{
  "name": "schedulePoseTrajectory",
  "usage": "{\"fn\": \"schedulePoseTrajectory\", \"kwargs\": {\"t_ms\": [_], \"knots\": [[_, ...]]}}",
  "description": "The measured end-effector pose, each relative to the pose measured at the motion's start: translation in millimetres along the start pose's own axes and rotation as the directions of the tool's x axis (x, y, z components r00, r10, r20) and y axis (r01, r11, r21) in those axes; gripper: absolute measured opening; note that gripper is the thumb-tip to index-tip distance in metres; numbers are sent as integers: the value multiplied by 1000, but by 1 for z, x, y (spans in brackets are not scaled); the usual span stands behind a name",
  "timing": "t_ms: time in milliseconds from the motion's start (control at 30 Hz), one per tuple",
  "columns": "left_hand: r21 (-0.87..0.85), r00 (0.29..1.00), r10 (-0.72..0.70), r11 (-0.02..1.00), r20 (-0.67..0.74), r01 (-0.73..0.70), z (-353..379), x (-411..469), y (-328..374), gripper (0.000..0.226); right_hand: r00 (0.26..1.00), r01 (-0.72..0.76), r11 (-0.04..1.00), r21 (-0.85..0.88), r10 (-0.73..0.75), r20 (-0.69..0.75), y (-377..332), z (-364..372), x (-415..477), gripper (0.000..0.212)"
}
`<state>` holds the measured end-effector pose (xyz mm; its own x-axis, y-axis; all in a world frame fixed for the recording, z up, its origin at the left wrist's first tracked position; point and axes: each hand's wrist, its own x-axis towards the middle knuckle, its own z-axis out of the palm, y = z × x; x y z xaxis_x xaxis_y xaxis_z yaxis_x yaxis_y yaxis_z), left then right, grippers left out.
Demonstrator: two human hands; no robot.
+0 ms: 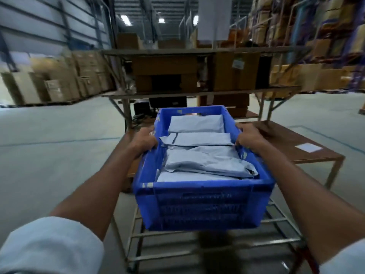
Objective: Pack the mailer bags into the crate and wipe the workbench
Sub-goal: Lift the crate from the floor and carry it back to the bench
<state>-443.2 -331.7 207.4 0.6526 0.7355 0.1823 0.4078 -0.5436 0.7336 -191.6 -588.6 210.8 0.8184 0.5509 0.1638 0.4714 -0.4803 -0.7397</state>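
A person's left hand [144, 140] and right hand [249, 137] grip the two side rims of a blue crate [201, 206], fingers curled over the edges, at the centre of the frame. Grey mailer bags [201, 155] lie stacked inside, filling it. The crate is above a metal frame [197, 244], with the brown workbench [286, 143] at right centre bearing a white sheet [309, 147]. Cardboard boxes [59, 84] are stacked at upper left.
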Motion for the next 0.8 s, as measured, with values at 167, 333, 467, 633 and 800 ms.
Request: {"fn": "schedulePoseTrajectory", "kwargs": {"t_ms": [167, 333, 467, 633, 800], "knots": [[0, 997, -66, 998, -41, 66, -67, 38, -90, 54, 997, 18, 1000, 15, -19, 75, -61, 113, 36, 80], [-45, 983, -153, 988, -97, 149, -104, 86, -151, 75, 993, 53, 999, 5, -53, 107, -100, 186, 76, 74], [-51, 981, -171, 985, -95, 167, -116, 132, -187, 77, 990, 65, 998, 5, -65, 128, -120, 227, 115, 73], [-60, 971, -222, 974, -86, 217, -117, 200, -229, 81, 986, 65, 998, -7, -64, 152, -131, 281, 180, 77], [-55, 955, -277, 961, -105, 272, -111, 277, -259, 87, 986, 20, 998, 52, -28, 166, -137, 330, 253, 65]]}}
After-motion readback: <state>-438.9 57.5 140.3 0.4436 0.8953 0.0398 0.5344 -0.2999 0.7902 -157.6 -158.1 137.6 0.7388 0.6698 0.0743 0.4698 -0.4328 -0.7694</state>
